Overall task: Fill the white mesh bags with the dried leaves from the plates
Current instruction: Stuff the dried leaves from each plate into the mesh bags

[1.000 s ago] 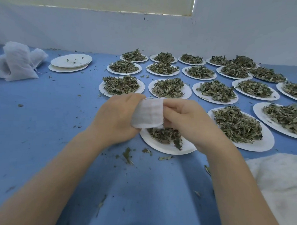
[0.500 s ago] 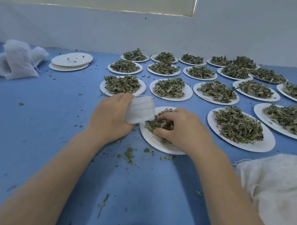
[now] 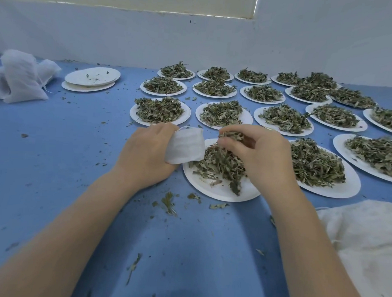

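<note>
My left hand grips a small white mesh bag at the left edge of the nearest white plate. The bag's mouth points up and to the right. My right hand holds a clump of dried leaves lifted just above the plate's leaf pile, close to the right of the bag's mouth. Several more plates heaped with dried leaves cover the blue table behind and to the right.
Two stacked plates with only crumbs lie at the back left. Beside them lie filled white mesh bags. A heap of white mesh fabric sits at the near right. Leaf crumbs dot the blue tabletop. A wall rises behind the plates.
My right hand let go of the bag, went down into the leaf pile, and has risen with a clump of leaves. My left hand kept the bag and moved slightly left.
</note>
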`<action>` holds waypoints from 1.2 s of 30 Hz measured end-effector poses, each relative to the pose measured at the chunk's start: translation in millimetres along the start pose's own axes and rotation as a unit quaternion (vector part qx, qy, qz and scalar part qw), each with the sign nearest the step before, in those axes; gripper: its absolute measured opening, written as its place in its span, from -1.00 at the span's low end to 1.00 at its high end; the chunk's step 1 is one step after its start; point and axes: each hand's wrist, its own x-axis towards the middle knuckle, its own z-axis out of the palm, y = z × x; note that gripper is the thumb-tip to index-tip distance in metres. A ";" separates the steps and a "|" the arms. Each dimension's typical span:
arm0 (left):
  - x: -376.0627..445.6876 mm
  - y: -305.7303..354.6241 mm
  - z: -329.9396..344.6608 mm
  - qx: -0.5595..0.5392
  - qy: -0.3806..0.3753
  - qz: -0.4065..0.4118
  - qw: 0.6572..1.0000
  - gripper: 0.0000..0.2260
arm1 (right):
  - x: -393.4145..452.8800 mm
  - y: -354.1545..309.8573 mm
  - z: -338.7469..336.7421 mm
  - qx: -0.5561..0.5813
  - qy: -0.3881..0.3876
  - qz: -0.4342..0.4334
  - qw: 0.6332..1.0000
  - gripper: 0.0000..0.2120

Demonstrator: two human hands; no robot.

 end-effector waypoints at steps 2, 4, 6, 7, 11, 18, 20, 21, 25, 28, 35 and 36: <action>-0.4 3.5 1.4 -0.012 0.007 0.006 1.000 -0.56 | -1.1 -4.5 3.8 0.048 0.003 0.001 0.999 -0.89; -1.0 7.8 2.5 -0.042 0.015 -0.002 0.999 -0.54 | -1.5 -7.5 9.1 0.092 0.008 0.003 0.996 -0.87; -1.2 12.2 2.5 -0.083 0.022 -0.020 0.996 -0.50 | -2.2 -9.5 12.7 0.123 0.007 0.007 0.992 -0.87; -1.1 14.1 2.0 -0.104 0.024 -0.034 0.994 -0.49 | -2.4 -9.2 13.6 0.125 0.002 0.005 0.992 -0.86; -1.1 16.8 2.0 -0.167 0.015 -0.082 0.982 -0.55 | -3.2 -8.2 12.7 0.103 -0.006 -0.005 0.995 -0.83; -1.8 13.3 1.0 -0.192 0.026 -0.077 0.978 -0.61 | -1.1 -8.0 9.3 0.073 -0.009 0.001 0.997 -0.87; -1.7 13.7 -1.6 -0.113 0.056 0.022 0.992 -0.59 | 1.2 -9.6 7.0 0.039 -0.036 -0.008 0.999 -0.83; -1.4 13.1 -2.1 -0.059 0.073 0.073 0.993 -0.60 | 2.8 -10.1 5.9 0.026 -0.052 -0.009 0.998 -0.81; -0.5 11.1 0.0 0.015 0.097 0.134 0.986 -0.60 | 3.5 -10.1 4.6 -0.013 -0.093 -0.024 0.995 -0.72; -2.6 16.7 -0.7 -0.085 0.063 0.054 0.993 -0.59 | 0.6 -9.9 3.6 0.000 -0.098 -0.048 0.994 -0.68; -1.3 13.8 -3.7 -0.238 0.047 -0.054 0.969 -0.62 | -1.6 -12.4 -6.6 0.018 -0.087 -0.065 0.994 -0.73; -1.0 13.9 -3.7 -0.231 0.047 -0.043 0.971 -0.61 | -2.2 -14.2 -5.0 -0.012 -0.083 -0.080 0.993 -0.74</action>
